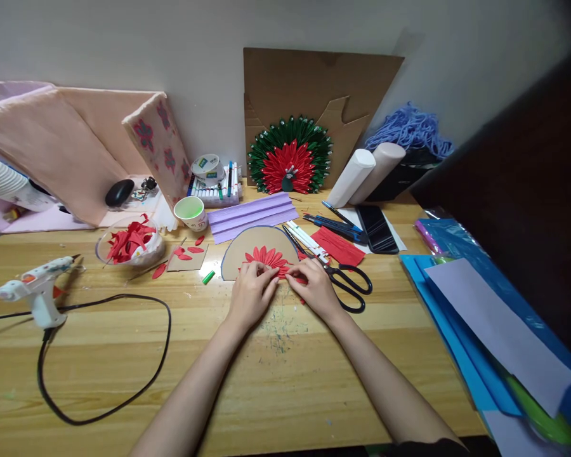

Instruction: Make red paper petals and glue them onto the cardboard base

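Note:
A half-round piece of cardboard [233, 257] with a blue-edged outline lies before me, carrying a fan of red paper petals [265, 255]. My left hand [252, 289] rests at the fan's lower left, fingers bent and pressed together on the petals. From the other side my right hand [314, 285] pinches at the fan's lower right edge; what sits between its fingertips is too small to make out. Black-handled scissors [354, 289] lie beside my right hand, partly hidden by it. Loose red petals [183, 254] lie on a small cardboard square [200, 259] to the left.
A glue gun [40, 292] with a looping black cord stands at left, near a bowl of red scraps [131, 244]. Behind are a paper cup [190, 214], purple paper [252, 214] and a finished red-green peacock [290, 158]. A phone [377, 228] and cutter [335, 227] lie right.

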The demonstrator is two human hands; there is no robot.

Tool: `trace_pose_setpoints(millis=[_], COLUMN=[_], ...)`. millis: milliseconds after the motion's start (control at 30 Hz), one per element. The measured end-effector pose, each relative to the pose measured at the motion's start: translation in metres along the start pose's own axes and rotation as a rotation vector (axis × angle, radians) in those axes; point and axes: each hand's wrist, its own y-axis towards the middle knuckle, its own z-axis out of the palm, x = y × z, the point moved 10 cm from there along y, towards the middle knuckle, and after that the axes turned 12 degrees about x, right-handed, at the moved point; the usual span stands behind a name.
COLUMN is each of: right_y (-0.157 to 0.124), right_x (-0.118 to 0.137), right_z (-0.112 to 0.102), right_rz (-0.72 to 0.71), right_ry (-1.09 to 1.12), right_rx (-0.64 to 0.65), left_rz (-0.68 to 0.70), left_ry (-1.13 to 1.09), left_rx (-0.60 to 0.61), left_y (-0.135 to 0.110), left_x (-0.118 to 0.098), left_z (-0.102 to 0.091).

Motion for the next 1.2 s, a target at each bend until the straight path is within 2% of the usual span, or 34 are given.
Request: trace_pose_setpoints(millis=[200,567,1200], right_y=[-0.002,0.002,0.010], right_x=[-0.006,-0.004,-0.012], right_z=[-0.002,-0.001,0.014], right_rz=[0.020,0.056,0.207], right_ry=[0.084,0.143,0.064], right_rx=[-0.009,0.005,0.092], left_rz=[0.016,0.000,0.000], left_ry=[-0.052,-0.061,-0.088], left_rx=[-0.039,-0.006,0.008], left_y=[-0.003,-0.001,0.000], left_x=[-0.002,-0.001,0.002], left_z=[-0.007,-0.004,-0.002])
